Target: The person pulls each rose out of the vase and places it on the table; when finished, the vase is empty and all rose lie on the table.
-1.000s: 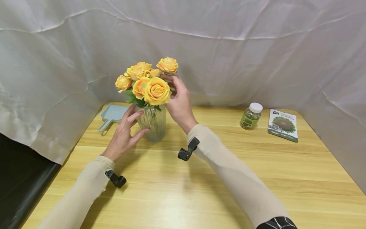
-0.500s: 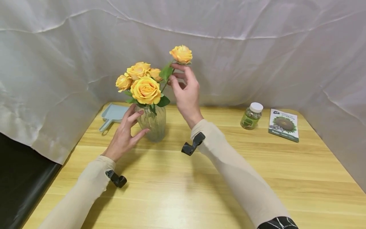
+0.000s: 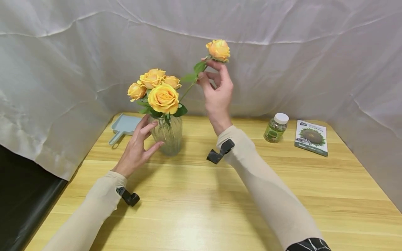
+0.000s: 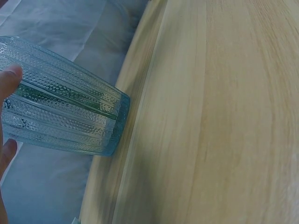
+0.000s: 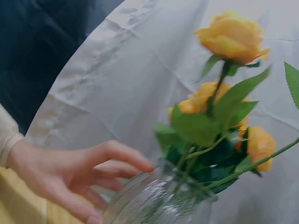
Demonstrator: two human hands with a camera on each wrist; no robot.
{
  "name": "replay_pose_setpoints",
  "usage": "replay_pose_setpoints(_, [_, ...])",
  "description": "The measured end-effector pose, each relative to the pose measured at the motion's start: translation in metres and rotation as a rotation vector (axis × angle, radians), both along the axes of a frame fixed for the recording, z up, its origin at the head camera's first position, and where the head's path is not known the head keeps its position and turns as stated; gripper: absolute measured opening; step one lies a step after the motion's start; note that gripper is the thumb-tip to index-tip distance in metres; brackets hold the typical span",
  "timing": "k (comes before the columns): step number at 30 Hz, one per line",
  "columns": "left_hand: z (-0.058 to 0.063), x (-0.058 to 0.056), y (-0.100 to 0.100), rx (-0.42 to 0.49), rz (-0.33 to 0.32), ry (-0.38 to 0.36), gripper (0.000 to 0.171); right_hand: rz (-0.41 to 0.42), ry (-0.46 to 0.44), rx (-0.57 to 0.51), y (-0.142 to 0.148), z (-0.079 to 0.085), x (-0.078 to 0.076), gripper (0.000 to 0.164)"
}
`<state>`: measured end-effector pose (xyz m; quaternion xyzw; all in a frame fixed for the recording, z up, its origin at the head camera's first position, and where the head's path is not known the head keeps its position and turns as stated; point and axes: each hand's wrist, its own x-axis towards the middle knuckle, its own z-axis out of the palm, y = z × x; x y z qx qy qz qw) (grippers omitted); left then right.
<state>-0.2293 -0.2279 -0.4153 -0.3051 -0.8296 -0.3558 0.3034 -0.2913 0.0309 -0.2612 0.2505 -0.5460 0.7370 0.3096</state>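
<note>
A ribbed clear glass vase (image 3: 172, 139) stands upright on the wooden table, with several yellow roses (image 3: 163, 98) and green leaves above its rim. My left hand (image 3: 132, 155) holds the vase from the left, fingers at its upper side and thumb lower down. High to the right, my right hand (image 3: 218, 96) pinches the stem of one yellow rose (image 3: 218, 50) just under its bloom. That stem (image 5: 261, 161) slants down to the vase mouth in the right wrist view. In the left wrist view the vase (image 4: 65, 105) shows a green stem inside.
A light blue dustpan (image 3: 126, 124) lies behind the left hand. Right of the vase stand a jar (image 3: 275, 129) with a white cap and a packet (image 3: 311, 136) with a sunflower picture. A pale cloth (image 3: 251, 76) hangs behind the table.
The right hand has moved up and right with the rose, drawing more of its stem out of the vase. The front rose has shifted slightly; the left hand stays on the vase.
</note>
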Motion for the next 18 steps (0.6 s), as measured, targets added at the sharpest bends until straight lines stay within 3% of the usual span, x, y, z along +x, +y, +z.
replay_pose_setpoints(18, [-0.001, 0.000, -0.002, 0.002, 0.004, 0.002, 0.084, -0.037, -0.006, -0.254, 0.050, 0.034, -0.006, 0.030])
